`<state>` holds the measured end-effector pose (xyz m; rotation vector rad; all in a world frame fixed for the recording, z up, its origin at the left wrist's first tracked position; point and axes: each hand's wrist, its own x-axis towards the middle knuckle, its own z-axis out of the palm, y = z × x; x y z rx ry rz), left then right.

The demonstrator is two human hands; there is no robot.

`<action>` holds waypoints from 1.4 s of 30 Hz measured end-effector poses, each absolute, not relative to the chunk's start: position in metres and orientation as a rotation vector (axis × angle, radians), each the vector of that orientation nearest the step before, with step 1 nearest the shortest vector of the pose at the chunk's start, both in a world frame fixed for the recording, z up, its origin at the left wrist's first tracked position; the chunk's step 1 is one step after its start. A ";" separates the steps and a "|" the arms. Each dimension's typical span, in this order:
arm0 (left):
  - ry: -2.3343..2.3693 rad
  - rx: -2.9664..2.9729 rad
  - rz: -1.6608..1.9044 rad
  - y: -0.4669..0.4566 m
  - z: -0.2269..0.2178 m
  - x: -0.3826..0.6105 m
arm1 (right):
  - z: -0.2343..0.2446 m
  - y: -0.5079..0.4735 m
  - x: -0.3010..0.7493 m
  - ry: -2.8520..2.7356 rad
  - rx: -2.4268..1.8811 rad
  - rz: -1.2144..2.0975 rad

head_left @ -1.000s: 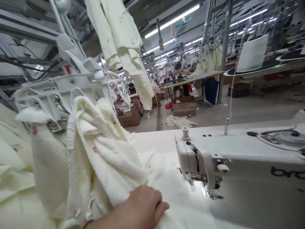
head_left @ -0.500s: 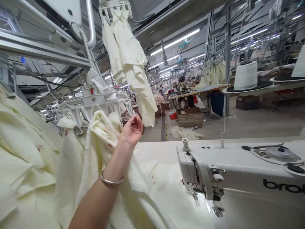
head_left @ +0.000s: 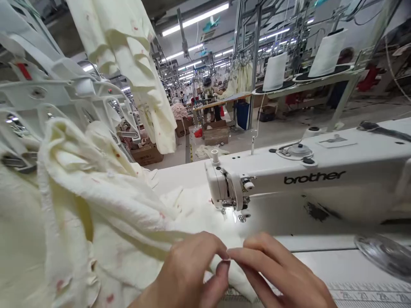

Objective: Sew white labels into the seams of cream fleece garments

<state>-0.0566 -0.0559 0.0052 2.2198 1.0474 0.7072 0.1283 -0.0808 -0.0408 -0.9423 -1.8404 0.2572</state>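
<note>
My left hand is closed in a pinch at the bottom centre, thumb against forefinger, with a tiny pale bit at the tips. My right hand meets it there, its fingers drawn together and its thumb mostly hidden; what the two grip is too small to name. Beneath them lies a cream garment with small red prints, running from the hanger clips on the left to the sewing machine. The lit needle area is just beyond my fingertips.
A white clip hanger stands at the left, and another cream garment hangs above. Thread cones sit on a stand behind the machine. A printed ruler runs along the table's near edge. Cardboard boxes stand on the floor beyond.
My left hand has come down from the hanger clips to the table in front of the machine. My right hand has entered the view beside it. The view has swung right.
</note>
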 end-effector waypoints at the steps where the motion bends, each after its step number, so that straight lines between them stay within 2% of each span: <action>1: 1.056 2.033 0.642 -0.055 0.006 -0.062 | -0.042 -0.081 0.127 -1.832 -0.912 0.355; 4: 0.988 1.353 0.436 -0.046 0.007 -0.072 | -0.048 -0.081 0.128 -1.812 -0.787 0.592; 7: 0.917 0.971 0.407 -0.040 -0.002 -0.070 | -0.053 -0.080 0.128 -1.763 -0.727 0.716; 11: 0.978 0.919 0.593 -0.044 -0.019 -0.058 | -0.057 -0.083 0.120 -1.506 -0.925 0.873; 14: 1.074 1.018 0.752 -0.052 -0.021 -0.051 | -0.058 -0.088 0.112 -1.203 -1.117 1.181; 16: 1.133 1.077 0.812 -0.057 -0.019 -0.049 | -0.057 -0.089 0.107 -1.132 -1.141 1.349; 18: 1.163 1.101 0.839 -0.060 -0.018 -0.048 | -0.054 -0.088 0.104 -1.152 -1.151 1.383; 23: 1.168 1.198 0.720 -0.060 -0.024 -0.053 | -0.049 -0.087 0.104 -1.221 -1.204 1.301; 27: 1.232 1.450 0.556 -0.050 -0.012 -0.056 | -0.066 -0.086 0.113 -1.427 -1.238 1.196; 29: 1.308 1.737 0.501 -0.039 0.002 -0.053 | -0.085 -0.085 0.118 -1.555 -1.304 0.925; 32: 1.411 2.221 0.351 -0.014 0.010 -0.042 | -0.120 -0.084 0.121 -1.758 -1.350 0.284; 35: 1.380 2.475 0.098 0.014 -0.018 -0.029 | -0.149 -0.085 0.120 -1.904 -1.338 -0.103; 39: 1.270 2.524 0.037 0.038 -0.074 -0.026 | -0.162 -0.086 0.118 -1.873 -1.332 -0.132; 42: 1.309 2.497 0.094 0.040 -0.090 -0.031 | -0.161 -0.084 0.117 -1.843 -1.325 -0.100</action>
